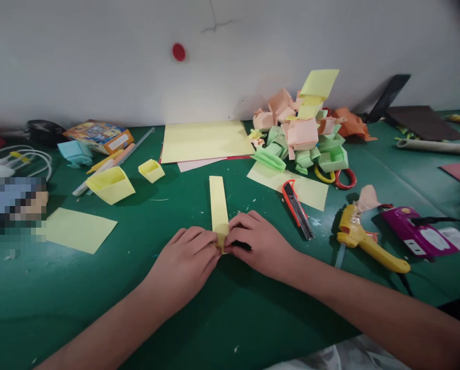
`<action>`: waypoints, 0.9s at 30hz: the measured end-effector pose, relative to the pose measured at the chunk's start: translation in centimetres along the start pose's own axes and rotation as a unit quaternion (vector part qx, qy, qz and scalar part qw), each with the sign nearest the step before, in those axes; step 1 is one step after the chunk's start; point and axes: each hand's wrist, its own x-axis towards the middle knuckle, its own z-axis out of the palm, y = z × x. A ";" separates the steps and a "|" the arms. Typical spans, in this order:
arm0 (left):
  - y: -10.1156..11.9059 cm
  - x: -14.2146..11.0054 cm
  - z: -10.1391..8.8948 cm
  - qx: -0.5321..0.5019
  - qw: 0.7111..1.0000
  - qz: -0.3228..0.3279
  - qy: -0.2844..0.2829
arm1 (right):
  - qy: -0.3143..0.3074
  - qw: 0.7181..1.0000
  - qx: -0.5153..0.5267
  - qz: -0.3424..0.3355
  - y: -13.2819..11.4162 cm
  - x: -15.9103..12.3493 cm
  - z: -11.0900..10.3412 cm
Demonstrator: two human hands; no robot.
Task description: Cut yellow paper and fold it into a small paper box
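A narrow strip of pale yellow paper (218, 198) lies lengthwise on the green table, its near end between my two hands. My left hand (189, 257) pinches the strip's near left edge, fingers curled. From the other side, my right hand (259, 241) grips the same end with thumb and fingertips. The fingertips of both hands almost meet there, and they partly hide that end of the paper. Right of my right hand rests an orange box cutter (297, 210). Two folded yellow paper boxes, a larger one (112, 187) and a smaller one (151, 170), sit to the left.
Behind stand a stack of yellow sheets (207, 141) and a heap of folded green and pink paper pieces (303, 133). Scissors handles (345, 179) poke out beneath it. At right lie a yellow glue gun (368, 244) and a purple power strip (418, 231). A loose sheet (79, 228) lies left.
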 end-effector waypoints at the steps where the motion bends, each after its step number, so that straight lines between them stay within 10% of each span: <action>1: 0.1 0.0 -0.2 0.018 1.000 0.014 -0.007 | -0.001 1.000 -0.011 -0.004 0.0 -0.1 -0.1; 21: -0.9 0.1 -0.4 0.083 0.986 0.120 0.081 | -0.019 0.979 -0.176 -0.099 -0.8 -0.3 -1.1; 27: -0.5 1.5 -0.6 0.019 0.992 0.078 0.094 | 0.044 0.994 -0.082 -0.059 -0.4 -0.5 -1.3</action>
